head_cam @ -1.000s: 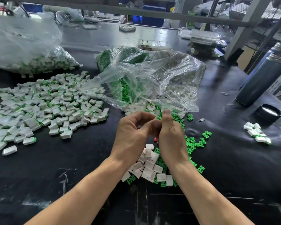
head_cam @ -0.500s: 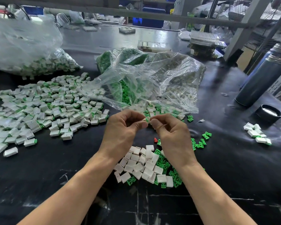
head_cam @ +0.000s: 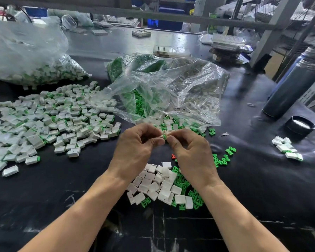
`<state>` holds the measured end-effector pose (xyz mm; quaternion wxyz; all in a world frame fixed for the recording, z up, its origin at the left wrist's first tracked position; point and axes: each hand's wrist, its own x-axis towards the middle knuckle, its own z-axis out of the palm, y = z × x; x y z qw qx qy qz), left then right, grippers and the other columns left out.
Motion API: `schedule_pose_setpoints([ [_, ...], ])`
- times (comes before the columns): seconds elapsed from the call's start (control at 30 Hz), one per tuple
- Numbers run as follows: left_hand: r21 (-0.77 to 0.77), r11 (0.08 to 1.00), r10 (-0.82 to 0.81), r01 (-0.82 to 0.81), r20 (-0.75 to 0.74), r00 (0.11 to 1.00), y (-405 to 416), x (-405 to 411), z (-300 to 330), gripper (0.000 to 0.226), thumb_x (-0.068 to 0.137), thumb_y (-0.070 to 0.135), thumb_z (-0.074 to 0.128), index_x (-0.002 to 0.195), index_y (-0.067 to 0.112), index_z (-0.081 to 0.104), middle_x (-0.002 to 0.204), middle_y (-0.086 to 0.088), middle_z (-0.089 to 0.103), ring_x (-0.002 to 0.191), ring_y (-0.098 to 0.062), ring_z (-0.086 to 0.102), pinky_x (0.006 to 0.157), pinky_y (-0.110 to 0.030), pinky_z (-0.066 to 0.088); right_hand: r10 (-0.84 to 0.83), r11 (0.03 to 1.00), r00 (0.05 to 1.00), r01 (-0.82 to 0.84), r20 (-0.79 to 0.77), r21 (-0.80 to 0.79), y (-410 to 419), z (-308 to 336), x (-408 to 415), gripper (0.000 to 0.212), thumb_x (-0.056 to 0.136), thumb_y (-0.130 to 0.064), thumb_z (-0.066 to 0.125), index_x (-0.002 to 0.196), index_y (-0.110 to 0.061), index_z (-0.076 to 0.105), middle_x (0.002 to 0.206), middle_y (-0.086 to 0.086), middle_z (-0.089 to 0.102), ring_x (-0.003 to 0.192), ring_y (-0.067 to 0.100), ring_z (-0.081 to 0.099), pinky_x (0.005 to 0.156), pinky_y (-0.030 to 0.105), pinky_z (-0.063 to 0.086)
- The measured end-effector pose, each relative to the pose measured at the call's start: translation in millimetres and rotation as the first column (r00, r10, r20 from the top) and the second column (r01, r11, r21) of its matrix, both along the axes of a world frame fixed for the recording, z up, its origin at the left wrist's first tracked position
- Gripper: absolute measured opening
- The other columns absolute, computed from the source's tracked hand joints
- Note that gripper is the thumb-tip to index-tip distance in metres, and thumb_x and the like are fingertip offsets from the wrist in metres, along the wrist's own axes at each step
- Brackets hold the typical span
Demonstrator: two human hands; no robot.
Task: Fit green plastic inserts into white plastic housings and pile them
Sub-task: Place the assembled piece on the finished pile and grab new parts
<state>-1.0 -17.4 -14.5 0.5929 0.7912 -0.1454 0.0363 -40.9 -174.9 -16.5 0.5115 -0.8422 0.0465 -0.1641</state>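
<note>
My left hand (head_cam: 135,148) and my right hand (head_cam: 191,155) meet above the black table, fingertips together. Between them sits a small white housing (head_cam: 164,132) with a green insert (head_cam: 164,136) showing at its lower end; both hands pinch it. Below the hands lie loose white housings (head_cam: 153,184) mixed with loose green inserts (head_cam: 182,184). A wide pile of finished white-and-green pieces (head_cam: 49,120) spreads over the table's left side.
A clear bag (head_cam: 171,91) of green inserts and white housings lies open behind the hands. Another bag (head_cam: 25,57) of parts sits far left. A grey flask (head_cam: 291,88) and its black lid (head_cam: 300,125) stand right, near a few finished pieces (head_cam: 285,148). One red insert (head_cam: 173,156) lies by my right hand.
Both hands have moved slightly away from me and apart at the wrists. The white housing with its green insert now shows between the fingertips, where before the fingers hid it.
</note>
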Motion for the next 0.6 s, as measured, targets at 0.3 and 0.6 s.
schedule_pose_setpoints([
  [0.3, 0.436, 0.811, 0.256, -0.39, 0.335, 0.907, 40.7, 21.2, 4.7, 0.008, 0.086, 0.022, 0.082, 0.092, 0.026, 0.079, 0.09, 0.008, 0.07, 0.082, -0.009, 0.063, 0.079, -0.027, 0.05, -0.098, 0.992, 0.994, 0.094, -0.049, -0.086, -9.5, -2.8, -0.8, 0.008, 0.098, -0.03, 0.07, 0.098, -0.025, 0.076, 0.088, -0.012, 0.073, 0.086, 0.009, 0.066, 0.081, 0.031, 0.054],
  [0.6, 0.558, 0.546, 0.445, -0.625, 0.439, 0.781, 68.9, 39.8, 3.1, 0.017, 0.088, 0.022, 0.079, 0.105, 0.021, 0.08, 0.111, -0.009, 0.068, 0.111, -0.038, 0.053, 0.093, -0.048, 0.034, -0.147, 0.983, 0.988, 0.14, -0.05, -0.119, -13.4, -3.2, 0.6, 0.01, 0.097, -0.033, 0.069, 0.095, -0.027, 0.076, 0.082, -0.015, 0.071, 0.08, 0.005, 0.066, 0.075, 0.031, 0.053],
])
